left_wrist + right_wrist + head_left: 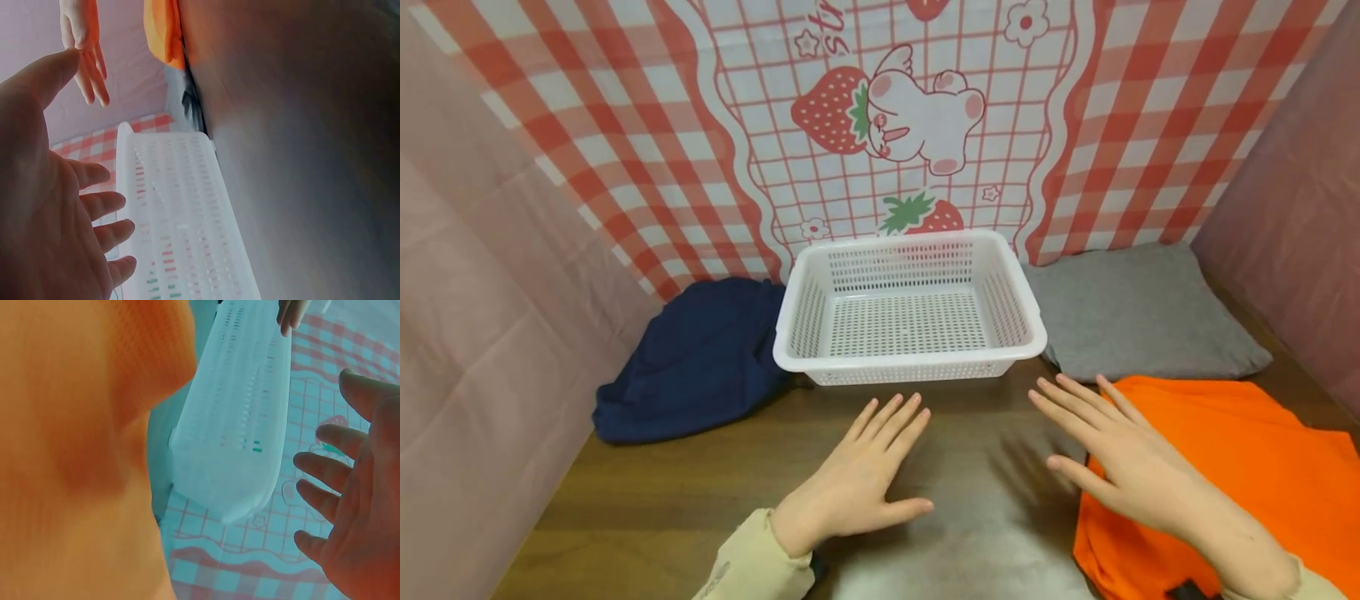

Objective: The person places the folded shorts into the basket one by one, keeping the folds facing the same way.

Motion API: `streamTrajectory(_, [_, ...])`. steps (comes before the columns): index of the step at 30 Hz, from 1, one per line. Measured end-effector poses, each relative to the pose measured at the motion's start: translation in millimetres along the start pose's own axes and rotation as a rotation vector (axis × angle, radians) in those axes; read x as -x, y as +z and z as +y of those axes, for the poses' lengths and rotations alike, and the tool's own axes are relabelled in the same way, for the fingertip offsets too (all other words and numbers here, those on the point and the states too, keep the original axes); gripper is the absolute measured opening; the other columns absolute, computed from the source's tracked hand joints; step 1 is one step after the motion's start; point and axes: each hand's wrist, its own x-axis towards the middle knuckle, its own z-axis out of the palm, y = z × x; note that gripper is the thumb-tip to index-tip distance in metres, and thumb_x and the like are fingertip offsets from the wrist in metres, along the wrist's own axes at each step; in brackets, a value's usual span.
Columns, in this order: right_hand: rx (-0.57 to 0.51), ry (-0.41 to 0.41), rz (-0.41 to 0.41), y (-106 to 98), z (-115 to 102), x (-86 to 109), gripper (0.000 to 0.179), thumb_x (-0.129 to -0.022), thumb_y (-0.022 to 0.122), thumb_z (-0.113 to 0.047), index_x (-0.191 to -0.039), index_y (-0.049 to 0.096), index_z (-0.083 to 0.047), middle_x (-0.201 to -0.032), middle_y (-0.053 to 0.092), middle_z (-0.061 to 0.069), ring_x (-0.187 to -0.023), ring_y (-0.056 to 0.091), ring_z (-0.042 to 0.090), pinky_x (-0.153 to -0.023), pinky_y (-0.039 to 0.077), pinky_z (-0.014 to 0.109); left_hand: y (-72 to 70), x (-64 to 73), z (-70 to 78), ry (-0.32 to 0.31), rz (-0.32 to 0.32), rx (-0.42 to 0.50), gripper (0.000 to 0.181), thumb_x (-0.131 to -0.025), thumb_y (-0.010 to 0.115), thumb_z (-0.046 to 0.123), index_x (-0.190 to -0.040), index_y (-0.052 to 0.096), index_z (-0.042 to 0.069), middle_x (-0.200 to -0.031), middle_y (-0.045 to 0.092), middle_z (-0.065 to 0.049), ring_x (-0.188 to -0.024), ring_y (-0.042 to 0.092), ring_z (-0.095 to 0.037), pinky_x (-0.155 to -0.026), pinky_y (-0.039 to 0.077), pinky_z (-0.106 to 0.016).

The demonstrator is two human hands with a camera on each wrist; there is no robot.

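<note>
A white perforated plastic basket (910, 364) stands at the back middle of the wooden table, with nothing inside it. My left hand (857, 471) hovers palm down in front of the basket, fingers straight and thumb out, holding nothing. To the right, my right hand (1127, 454) is held over the edge of an orange folded cloth (1240, 467), its fingers spread and its shadow falling on the table. In the left wrist view the left palm (56, 219) faces the basket's side. The right wrist view has the orange cloth (81, 450) close by and the right fingers extended.
Dark navy folded fabric (700, 358) lies left of the basket. Grey folded fabric (1138, 312) lies to its right, behind the orange cloth. A red-and-white checked strawberry cloth (820, 192) hangs behind, and pinkish fabric walls (490, 292) close in both sides.
</note>
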Motion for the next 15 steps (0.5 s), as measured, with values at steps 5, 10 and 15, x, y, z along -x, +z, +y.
streamTrajectory(5, [-0.013,0.021,0.023,-6,5,7.0,0.069,-0.080,0.066,-0.034,-0.141,0.035,-0.020,-0.144,0.036,0.000,-0.136,0.022,0.015,-0.112,0.001,0.031,0.8,-7.4,4.1,0.009,-0.020,0.013,0.089,-0.082,0.044,0.064,-0.146,0.015,0.009,-0.153,0.010,-0.007,-0.140,0.007,-0.022,-0.111,0.014,-0.045])
streamTrajectory(10, [-0.022,0.061,0.028,-9,7,14.3,0.069,-0.081,0.066,-0.031,-0.141,0.035,-0.020,-0.144,0.035,0.000,-0.137,0.019,0.012,-0.112,0.002,0.031,3.1,-15.2,7.4,-0.022,-0.013,0.025,0.084,-0.084,0.052,0.054,-0.144,0.020,0.005,-0.150,0.020,-0.010,-0.138,0.016,-0.022,-0.111,0.017,-0.042])
streamTrajectory(15, [-0.032,0.098,0.032,-9,12,22.5,0.067,-0.081,0.066,-0.030,-0.140,0.037,-0.021,-0.143,0.037,0.002,-0.137,0.016,0.010,-0.113,0.001,0.032,3.7,-22.2,11.7,-0.052,-0.031,0.013,0.078,-0.085,0.054,0.048,-0.142,0.027,0.003,-0.147,0.028,-0.011,-0.136,0.024,-0.021,-0.109,0.022,-0.041])
